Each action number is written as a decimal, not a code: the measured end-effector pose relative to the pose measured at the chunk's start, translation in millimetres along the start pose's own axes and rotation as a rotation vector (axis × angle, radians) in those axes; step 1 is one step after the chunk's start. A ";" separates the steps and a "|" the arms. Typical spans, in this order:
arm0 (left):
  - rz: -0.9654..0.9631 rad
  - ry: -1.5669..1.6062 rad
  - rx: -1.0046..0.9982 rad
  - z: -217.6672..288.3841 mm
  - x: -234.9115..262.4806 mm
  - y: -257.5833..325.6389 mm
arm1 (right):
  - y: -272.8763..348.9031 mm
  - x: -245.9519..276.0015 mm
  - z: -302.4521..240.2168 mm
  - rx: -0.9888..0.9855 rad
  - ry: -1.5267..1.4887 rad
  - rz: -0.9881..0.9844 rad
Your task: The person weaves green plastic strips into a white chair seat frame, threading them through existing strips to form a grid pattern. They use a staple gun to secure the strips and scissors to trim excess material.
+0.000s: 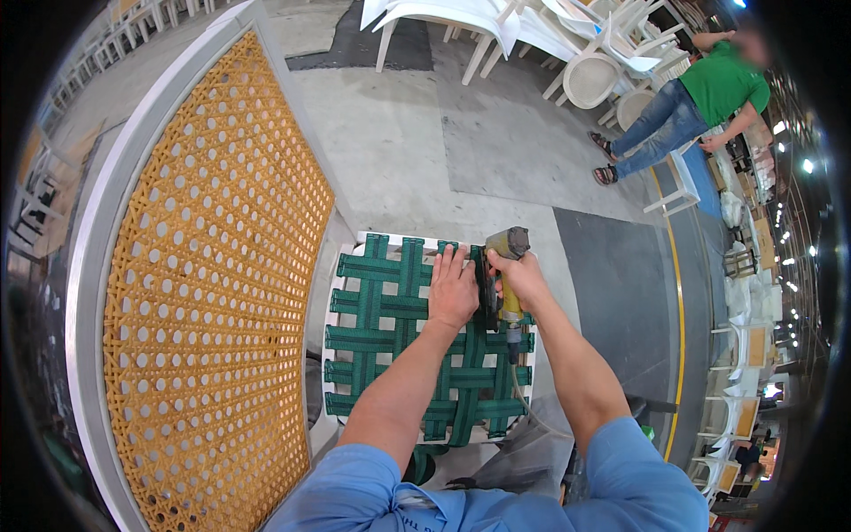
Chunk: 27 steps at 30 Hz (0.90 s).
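Dark green woven straps (366,306) criss-cross a white chair seat frame (330,359) in front of me. My left hand (454,293) lies on the straps near the far edge, fingers stretched forward and pressing on the webbing. Right beside it, my right hand (528,282) is wrapped round the handle of a yellow and black air staple gun (511,308). The gun's dark nose end and magazine stand over the far right part of the seat; its exact contact point is hidden. An air hose (517,377) runs from the handle back toward me.
A tall chair back with cane mesh (222,284) in a pale frame rises at left. White chairs (589,80) are stacked at the far side. A person in a green shirt (722,89) stands at far right, near a small white frame (678,186). A yellow floor line (681,337) runs along the right.
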<state>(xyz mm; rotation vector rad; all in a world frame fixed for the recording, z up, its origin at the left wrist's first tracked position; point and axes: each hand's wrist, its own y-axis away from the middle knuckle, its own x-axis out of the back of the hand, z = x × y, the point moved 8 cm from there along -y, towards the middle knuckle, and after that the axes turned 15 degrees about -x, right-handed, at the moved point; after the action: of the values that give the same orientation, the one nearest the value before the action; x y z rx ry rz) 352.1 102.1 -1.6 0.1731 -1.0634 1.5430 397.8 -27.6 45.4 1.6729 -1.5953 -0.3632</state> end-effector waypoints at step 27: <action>-0.415 -0.175 0.092 45.0 19.7 -27.7 | 392.0 288.3 191.0 -0.234 -0.042 0.515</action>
<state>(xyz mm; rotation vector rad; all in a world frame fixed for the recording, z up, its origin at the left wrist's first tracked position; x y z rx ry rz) 350.0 81.8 51.1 0.5654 -1.0164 1.2152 37.4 -325.7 279.0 1.0388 -1.8630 -0.3041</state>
